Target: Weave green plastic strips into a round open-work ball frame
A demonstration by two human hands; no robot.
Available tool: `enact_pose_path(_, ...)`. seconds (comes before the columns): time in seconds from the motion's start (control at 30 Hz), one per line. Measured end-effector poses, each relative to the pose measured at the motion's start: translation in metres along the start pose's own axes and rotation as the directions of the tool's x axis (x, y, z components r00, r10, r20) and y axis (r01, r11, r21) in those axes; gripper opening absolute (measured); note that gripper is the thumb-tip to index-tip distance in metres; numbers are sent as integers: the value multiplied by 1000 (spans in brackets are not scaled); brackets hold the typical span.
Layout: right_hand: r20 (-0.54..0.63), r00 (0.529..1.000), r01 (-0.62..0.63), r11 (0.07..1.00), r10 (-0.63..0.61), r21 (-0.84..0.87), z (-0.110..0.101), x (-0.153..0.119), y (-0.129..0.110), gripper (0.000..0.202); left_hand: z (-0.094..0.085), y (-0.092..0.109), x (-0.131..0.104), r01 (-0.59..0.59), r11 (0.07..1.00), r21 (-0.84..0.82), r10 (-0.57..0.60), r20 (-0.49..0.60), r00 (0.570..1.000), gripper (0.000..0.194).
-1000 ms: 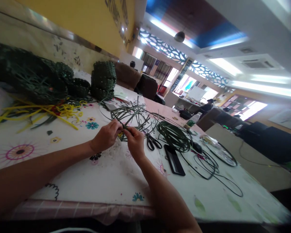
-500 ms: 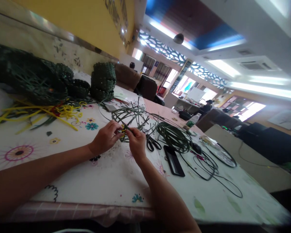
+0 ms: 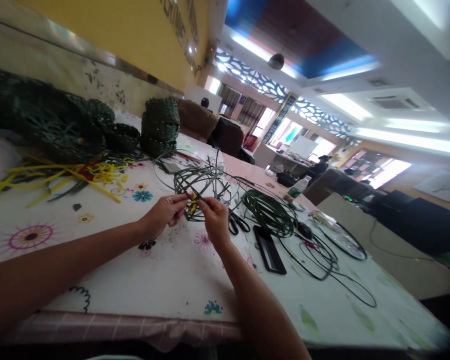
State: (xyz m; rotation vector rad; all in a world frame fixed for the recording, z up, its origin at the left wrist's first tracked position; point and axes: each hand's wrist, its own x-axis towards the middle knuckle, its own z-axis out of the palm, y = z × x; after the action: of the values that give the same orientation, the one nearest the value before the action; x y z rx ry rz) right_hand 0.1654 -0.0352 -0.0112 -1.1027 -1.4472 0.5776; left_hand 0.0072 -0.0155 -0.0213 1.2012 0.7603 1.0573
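An open, round weave of dark green strips [image 3: 200, 176] lies on the table in front of me, with a bit of yellow strip [image 3: 192, 205] worked into its near side. My left hand [image 3: 165, 214] is closed, thumb and fingers pinching a green strip at the near left of the weave. Beside it my right hand [image 3: 216, 220] pinches green strip too, a little to the right of the yellow. The fingers hide the exact spots where the strips are gripped. Black-handled scissors [image 3: 238, 223] lie just right of my right hand.
A coil of green strip [image 3: 268, 212] and a black phone [image 3: 269, 249] lie to the right. Yellow strips [image 3: 60, 177] are heaped at the left, before dark green woven baskets [image 3: 159, 125]. A bottle [image 3: 299, 186] stands farther back.
My hands have moved slightly apart. The left fingers have straightened along the strip, and the right hand has shifted a little right. More of the yellow shows between them.
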Motion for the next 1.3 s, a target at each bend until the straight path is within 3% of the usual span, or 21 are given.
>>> enact_pose_path(0.13, 59, 998, 6, 1000, -8, 25, -2, 1, 2, 21, -2, 0, 3, 140, 967, -212, -125, 79, 989, 22)
enact_pose_path(0.23, 77, 997, 9, 998, -13, 57, -4, 2, 5, 21, -1, -1, 3, 148, 953, -264, -132, 79, 988, 20)
enact_pose_path(0.43, 95, 995, -32, 987, 17, 157, -4, 4, 6, 19, 3, 3, -2, 211, 896, -391, -126, 230, 965, 9)
enact_pose_path(0.6, 104, 994, -42, 981, 23, 190, -6, 3, 4, 15, 6, 9, -7, 188, 880, -437, -148, 125, 981, 8)
enact_pose_path(0.83, 138, 990, -60, 978, 33, 200, -6, 3, 5, 16, 11, 6, -11, -12, 983, -181, 14, 8, 1000, 23)
enact_pose_path(0.97, 120, 991, 47, 998, -52, 44, -8, 1, -2, 18, 15, 7, -13, -49, 993, -104, 38, -108, 993, 31)
enact_pose_path(1.07, 112, 985, 142, 982, -128, -126, -5, -4, -5, 19, 18, 13, -16, 11, 998, -70, -24, -198, 980, 30)
enact_pose_path(1.17, 143, 969, 234, 935, -202, -267, 3, -12, 2, 21, 18, 16, -16, 144, 978, -149, -181, -280, 943, 30)
enact_pose_path(1.3, 209, 945, 319, 852, -251, -416, 12, -18, 15, 25, 13, 11, -11, 274, 920, -280, -350, -273, 896, 19)
